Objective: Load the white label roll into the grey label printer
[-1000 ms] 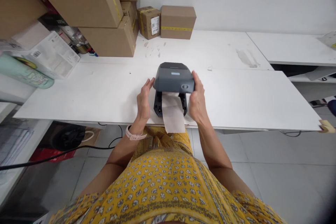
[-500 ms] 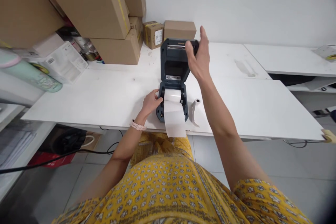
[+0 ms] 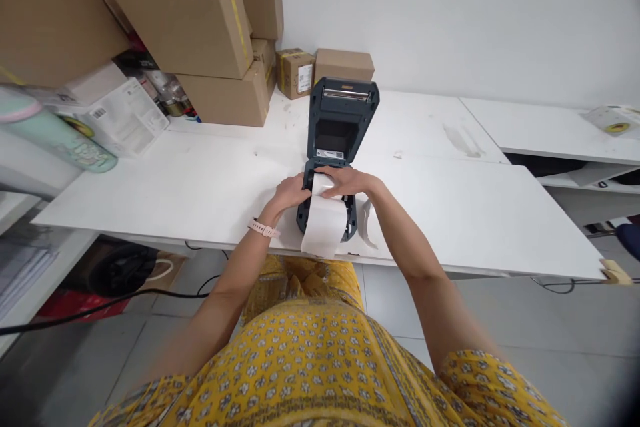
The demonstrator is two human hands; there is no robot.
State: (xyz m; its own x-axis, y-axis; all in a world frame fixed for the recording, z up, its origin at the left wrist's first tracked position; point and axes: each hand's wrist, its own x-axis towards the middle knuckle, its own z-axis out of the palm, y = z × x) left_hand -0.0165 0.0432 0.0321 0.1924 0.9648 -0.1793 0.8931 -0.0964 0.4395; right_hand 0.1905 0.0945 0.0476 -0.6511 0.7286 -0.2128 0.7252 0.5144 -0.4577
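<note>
A dark blue-grey label printer (image 3: 341,92) stands on the white table with its lid raised and tilted back. Inside its base sits a roll of white label paper (image 3: 319,185), and a loose strip (image 3: 325,225) runs from it over the front edge. My left hand (image 3: 292,193) grips the base's left side, thumb over the rim by the roll. Reaching in from the right, my right hand (image 3: 347,181) has its fingers closed over the roll, hiding part of it. A curled piece of white paper (image 3: 369,225) lies right of the printer, partly behind my right forearm.
Cardboard boxes (image 3: 220,99) are stacked at the back left, with two smaller ones, including a brown box (image 3: 344,65), behind the printer. A mint-green bottle (image 3: 60,137) lies at the left. Another label roll (image 3: 616,121) is at the far right. The table's front edge (image 3: 450,268) is close to my body.
My right hand has come down from the raised lid onto the paper roll. The loose strip has shifted left. My left hand stays at the printer's left side.
</note>
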